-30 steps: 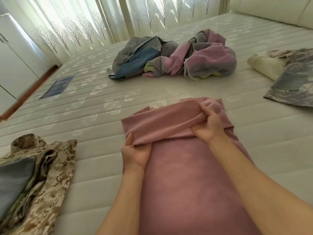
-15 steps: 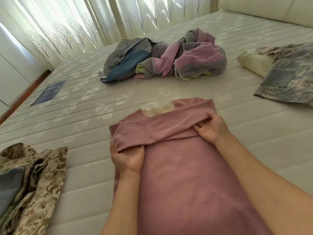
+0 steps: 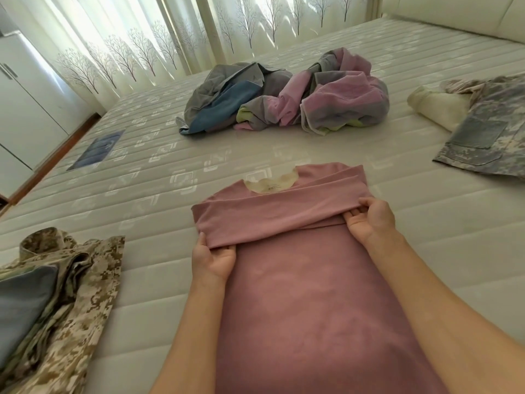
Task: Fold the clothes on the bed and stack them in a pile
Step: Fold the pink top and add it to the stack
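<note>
Head view, the only one. Pink garment [image 3: 306,302] lies flat on the bed [image 3: 159,177], running from the near edge of the picture away from the person, with its far end doubled back toward them as a folded band. Compared with a second ago, that band has been carried further up the garment and pulled straighter: a pale neck label [image 3: 270,184] that was hidden is now exposed beyond the fold, and the bunched cloth under the right hand has smoothed out. This suggests the fold is being set and squared, not yet finished.

Left hand [image 3: 212,258] grips the left corner of the folded band, thumb on top, fingers curled beneath. Right hand [image 3: 370,221] pinches the right corner the same way, fingers tucked under the edge. Both hands sit at the near edge of the band, with the rest of the garment stretching back between the forearms.

Elsewhere on the bed: a camouflage jacket [image 3: 71,294] at near left, a crumpled heap of grey, blue and pink clothes [image 3: 284,103] well beyond the hands, and a grey camouflage garment [image 3: 488,137] at far right. These look unfolded, so much of the task seems to remain.
</note>
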